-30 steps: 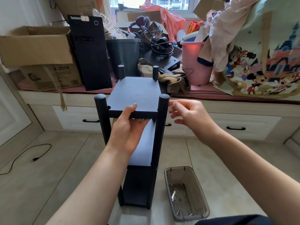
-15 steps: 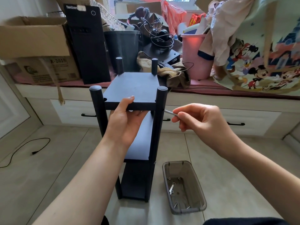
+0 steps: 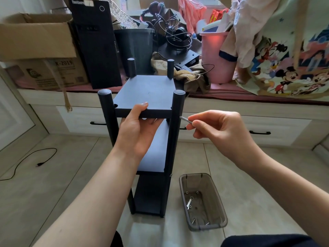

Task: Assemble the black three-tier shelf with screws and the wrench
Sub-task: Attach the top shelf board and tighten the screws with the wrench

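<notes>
- Shelf [image 3: 151,132] stands upright on the floor, right in front of the person.
- Left hand [image 3: 137,132] grips the top board's front edge, thumb on top.
- Right hand [image 3: 219,132] pinches the wrench [image 3: 185,119], long axis roughly level, tip at the front-right post [image 3: 175,132].
- Right hand is nearer the joint; I'd say tightening comes next.
- Bin [image 3: 203,202] just right of the base holds spare screws.

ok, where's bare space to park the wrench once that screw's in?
Bare tile floor left of the black three-tier shelf, between it and the black cable. More tile right of the grey plastic parts bin. The shelf's top board is bare behind the left hand. The window ledge is crowded with boxes, a computer tower and clothes.
</notes>
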Available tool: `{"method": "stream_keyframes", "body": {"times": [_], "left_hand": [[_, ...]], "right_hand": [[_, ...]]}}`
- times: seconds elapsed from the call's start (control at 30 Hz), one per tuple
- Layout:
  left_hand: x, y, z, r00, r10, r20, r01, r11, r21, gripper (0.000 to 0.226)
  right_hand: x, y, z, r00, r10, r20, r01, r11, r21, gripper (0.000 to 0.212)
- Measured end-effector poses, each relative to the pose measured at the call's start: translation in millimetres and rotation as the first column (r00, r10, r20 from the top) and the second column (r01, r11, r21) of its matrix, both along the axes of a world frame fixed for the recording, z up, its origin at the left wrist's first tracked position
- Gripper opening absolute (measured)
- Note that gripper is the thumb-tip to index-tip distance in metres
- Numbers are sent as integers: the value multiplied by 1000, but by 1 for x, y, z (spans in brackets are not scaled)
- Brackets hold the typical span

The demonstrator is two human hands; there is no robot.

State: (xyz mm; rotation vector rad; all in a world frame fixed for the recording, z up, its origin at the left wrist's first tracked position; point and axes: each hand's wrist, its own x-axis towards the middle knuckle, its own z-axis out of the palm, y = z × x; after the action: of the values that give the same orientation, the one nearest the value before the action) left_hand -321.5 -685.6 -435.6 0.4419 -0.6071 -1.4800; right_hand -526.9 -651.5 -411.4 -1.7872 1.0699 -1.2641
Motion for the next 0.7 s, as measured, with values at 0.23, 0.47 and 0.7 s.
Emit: {"method": "stream_keyframes", "body": {"times": [0.23,0.47,0.7], "left_hand": [[1,-1,-2,1000,-11,-4,11,1000,-19,24],[1,-2,-1,1000,1,-16,-1,1000,-22,24],[2,-1,-1,1000,-11,-9,10,1000,-21,25]], "right_hand": [[3,-2,2,999,-29,-38,26,997,-76,17],[11,-5,-2,999,-32,-30,30,997,-70,11],[16,-10,-2,999,-34,-30,32,998,-59,8]]}}
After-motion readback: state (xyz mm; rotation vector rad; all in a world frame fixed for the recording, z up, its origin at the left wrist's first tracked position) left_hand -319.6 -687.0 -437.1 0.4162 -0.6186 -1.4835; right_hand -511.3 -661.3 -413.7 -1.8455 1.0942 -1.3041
